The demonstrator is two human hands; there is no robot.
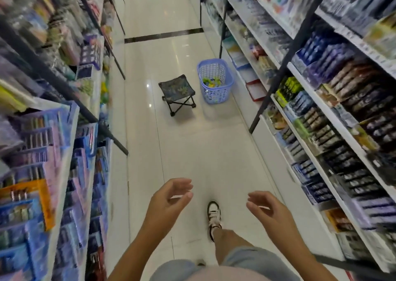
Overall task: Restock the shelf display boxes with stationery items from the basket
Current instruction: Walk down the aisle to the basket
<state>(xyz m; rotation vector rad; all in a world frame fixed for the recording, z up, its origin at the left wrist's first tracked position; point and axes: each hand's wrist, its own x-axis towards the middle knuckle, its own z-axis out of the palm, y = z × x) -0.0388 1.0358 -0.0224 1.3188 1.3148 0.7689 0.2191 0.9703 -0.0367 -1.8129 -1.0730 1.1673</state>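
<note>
Standing well up the aisle on the glossy tile floor point(182, 152), a blue plastic basket point(215, 92) is holding green and yellow stationery items point(211, 81), just beside a small folding stool point(177, 87) and close to the right shelving point(274, 152). The left hand point(169, 199) and right hand point(265, 210) are hanging forward, fingers loosely curled, released and grasping nothing. Between the left shelving point(117, 173) and the right one, a bare strip of floor is running ahead to the basket.
</note>
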